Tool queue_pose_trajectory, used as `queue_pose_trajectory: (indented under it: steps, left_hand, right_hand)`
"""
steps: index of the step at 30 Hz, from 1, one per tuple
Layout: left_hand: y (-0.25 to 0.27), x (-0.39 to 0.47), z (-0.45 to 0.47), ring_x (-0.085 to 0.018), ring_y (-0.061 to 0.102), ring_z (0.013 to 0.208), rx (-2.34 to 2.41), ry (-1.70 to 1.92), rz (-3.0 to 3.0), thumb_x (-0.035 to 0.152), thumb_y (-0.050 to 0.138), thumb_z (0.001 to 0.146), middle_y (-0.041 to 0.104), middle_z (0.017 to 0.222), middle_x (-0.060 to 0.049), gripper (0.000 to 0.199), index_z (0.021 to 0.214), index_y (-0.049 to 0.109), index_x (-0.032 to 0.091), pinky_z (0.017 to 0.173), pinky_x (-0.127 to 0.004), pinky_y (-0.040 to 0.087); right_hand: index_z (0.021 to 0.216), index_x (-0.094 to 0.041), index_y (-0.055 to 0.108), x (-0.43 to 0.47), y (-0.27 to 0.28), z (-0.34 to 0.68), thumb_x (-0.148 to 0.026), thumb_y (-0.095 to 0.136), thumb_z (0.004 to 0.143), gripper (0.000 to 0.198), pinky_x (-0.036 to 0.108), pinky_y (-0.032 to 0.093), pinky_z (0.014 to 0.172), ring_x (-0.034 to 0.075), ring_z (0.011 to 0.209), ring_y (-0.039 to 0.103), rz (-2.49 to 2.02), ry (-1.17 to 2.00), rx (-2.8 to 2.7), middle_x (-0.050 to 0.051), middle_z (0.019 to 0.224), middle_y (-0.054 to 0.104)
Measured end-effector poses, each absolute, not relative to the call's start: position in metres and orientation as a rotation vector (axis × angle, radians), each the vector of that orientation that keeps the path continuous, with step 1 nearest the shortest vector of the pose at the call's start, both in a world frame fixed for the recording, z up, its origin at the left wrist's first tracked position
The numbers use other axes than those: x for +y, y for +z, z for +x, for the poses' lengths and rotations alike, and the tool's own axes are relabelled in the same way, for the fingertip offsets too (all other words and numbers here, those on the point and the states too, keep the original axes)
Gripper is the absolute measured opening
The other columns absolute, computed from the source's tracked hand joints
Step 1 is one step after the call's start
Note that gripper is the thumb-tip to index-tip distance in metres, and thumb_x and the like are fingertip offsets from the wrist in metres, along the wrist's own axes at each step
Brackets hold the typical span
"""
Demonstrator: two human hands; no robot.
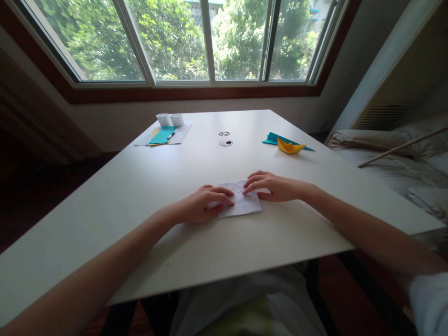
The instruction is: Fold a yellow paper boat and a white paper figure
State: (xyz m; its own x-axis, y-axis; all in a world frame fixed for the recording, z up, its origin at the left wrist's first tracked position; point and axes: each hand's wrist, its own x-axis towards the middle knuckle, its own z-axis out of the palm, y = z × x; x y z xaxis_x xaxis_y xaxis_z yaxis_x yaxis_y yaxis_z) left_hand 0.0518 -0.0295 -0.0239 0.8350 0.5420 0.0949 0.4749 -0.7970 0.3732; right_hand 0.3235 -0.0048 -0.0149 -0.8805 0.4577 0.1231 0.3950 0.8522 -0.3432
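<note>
A folded sheet of white paper point(241, 205) lies flat on the white table point(196, 252), close to its front edge. Creases run across its upper face. From the left, my left hand point(206, 201) rests on the paper with its fingers stretched over that side and nothing gripped. Over the upper right part, my right hand point(268, 185) touches the sheet with spread fingertips, its thumb near the right edge. Both palms face down, and the fingers cover parts of the paper's left and right sides.
At the back right sit a yellow paper boat point(290, 147) and a blue paper plane point(275, 138). Back left are blue paper point(163, 134), a pen point(172, 134) and white boxes point(170, 120). Two round discs point(226, 143) lie mid-table. A padded sofa point(392, 163) stands right.
</note>
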Motion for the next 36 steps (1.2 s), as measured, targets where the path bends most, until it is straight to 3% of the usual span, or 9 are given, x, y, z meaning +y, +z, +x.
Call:
queue_pose_trajectory:
  steps: [14, 22, 30, 36]
  left_hand:
    - [-0.034, -0.02, 0.049, -0.018, 0.04, 0.123, 0.739, 0.357, 2.648, 0.022, 0.037, 0.09, 0.054, 0.125, -0.004, 0.03, 0.116, 0.052, 0.023, 0.102, -0.031, 0.028]
    - [-0.036, -0.019, 0.05, -0.018, 0.041, 0.123, 0.744, 0.355, 2.626, 0.02, 0.04, 0.088, 0.052, 0.127, -0.005, 0.028, 0.113, 0.054, 0.022, 0.102, -0.035, 0.028]
    - [-0.03, -0.02, 0.046, -0.022, 0.037, 0.126, 0.777, 0.226, 2.555, 0.024, 0.048, 0.084, 0.045, 0.134, -0.006, 0.033, 0.117, 0.051, 0.024, 0.106, -0.045, 0.022]
    - [-0.025, -0.019, 0.042, -0.021, 0.028, 0.131, 0.752, 0.112, 2.495, 0.026, 0.047, 0.085, 0.037, 0.14, -0.003, 0.04, 0.125, 0.044, 0.028, 0.108, -0.049, 0.013]
  right_hand:
    - [0.114, -0.027, 0.059, -0.012, -0.015, 0.318, -0.012, 0.048, 0.08, 0.039, 0.036, 0.032, 0.092, 0.018, 0.105, 0.05, -0.611, 0.313, -2.921, 0.005, 0.114, 0.059]
    - [0.109, -0.027, 0.063, -0.01, -0.016, 0.318, -0.027, 0.048, 0.086, 0.027, 0.032, 0.036, 0.088, 0.016, 0.094, 0.054, -0.633, 0.483, -2.88, 0.006, 0.105, 0.061]
    - [0.085, -0.015, 0.067, -0.007, -0.023, 0.307, -0.034, 0.047, 0.085, 0.028, 0.024, 0.042, 0.065, 0.014, 0.071, 0.055, -0.862, 0.645, -2.592, 0.006, 0.079, 0.064]
    - [0.091, -0.018, 0.065, -0.008, -0.032, 0.299, -0.03, 0.056, 0.078, 0.02, 0.021, 0.039, 0.06, 0.01, 0.065, 0.053, -1.053, 0.664, -2.392, 0.001, 0.077, 0.063]
